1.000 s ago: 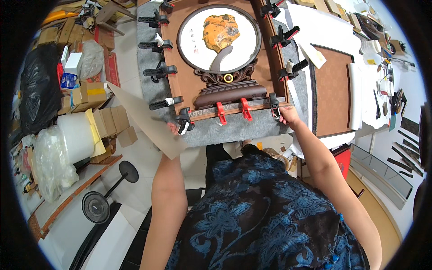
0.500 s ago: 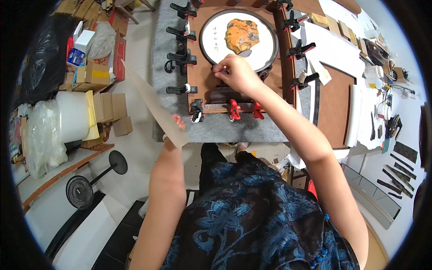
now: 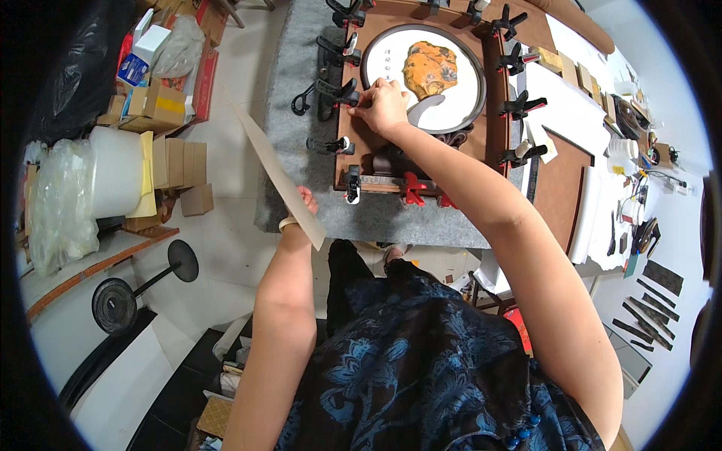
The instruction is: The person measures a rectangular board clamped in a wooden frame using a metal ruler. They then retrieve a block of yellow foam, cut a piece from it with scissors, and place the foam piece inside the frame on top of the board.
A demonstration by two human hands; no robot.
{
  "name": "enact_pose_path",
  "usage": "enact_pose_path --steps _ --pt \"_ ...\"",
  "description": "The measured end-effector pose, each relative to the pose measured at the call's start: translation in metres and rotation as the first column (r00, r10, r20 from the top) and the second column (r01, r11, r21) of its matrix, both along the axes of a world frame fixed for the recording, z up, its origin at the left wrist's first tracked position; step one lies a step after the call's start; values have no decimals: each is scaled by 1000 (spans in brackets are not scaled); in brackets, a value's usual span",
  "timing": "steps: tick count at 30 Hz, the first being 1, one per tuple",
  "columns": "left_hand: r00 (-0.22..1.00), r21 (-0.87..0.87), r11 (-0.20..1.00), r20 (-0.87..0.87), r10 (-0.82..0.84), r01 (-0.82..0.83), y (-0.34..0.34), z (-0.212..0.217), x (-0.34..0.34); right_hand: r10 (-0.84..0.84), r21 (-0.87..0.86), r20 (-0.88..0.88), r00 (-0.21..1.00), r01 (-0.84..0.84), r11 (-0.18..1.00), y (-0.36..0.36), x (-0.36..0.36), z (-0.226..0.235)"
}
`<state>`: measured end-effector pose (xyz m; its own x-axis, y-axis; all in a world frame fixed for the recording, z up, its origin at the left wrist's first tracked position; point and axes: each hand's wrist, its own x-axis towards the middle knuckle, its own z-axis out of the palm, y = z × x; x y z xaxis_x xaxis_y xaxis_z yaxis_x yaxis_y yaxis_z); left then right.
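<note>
The round white panel (image 3: 432, 83) with its orange stone inlay lies in the brown frame (image 3: 492, 105) on the grey felt (image 3: 301, 90). My right hand (image 3: 383, 105) pinches its left rim, fingers nearly closed. My left hand (image 3: 301, 207) grips a tan board strip (image 3: 274, 169), beside 1 black clamp (image 3: 327, 144).

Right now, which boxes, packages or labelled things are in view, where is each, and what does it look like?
Small white box with blue print: top left on the floor pile, rectangular.
Brown cardboard boxes: left floor, one with a yellow band.
Flat cardboard boxes: beside the white roll, plain brown.
Clear plastic bag: far left on a shelf, crumpled.
Black bag: upper left, bulky.
</note>
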<state>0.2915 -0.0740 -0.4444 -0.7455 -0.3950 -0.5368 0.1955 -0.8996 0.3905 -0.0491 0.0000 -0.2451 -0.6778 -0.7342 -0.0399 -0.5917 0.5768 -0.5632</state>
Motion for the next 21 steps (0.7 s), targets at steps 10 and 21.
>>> enact_pose_path --steps 10,21 --pt "969 33 999 245 10 -18 -3 -14 -27 146 249 -272 951 -77 965 41 -20 11" --pt "973 -38 997 -220 -70 63 -14 1 28 -377 -322 -209 902 301 898 402 69 84"
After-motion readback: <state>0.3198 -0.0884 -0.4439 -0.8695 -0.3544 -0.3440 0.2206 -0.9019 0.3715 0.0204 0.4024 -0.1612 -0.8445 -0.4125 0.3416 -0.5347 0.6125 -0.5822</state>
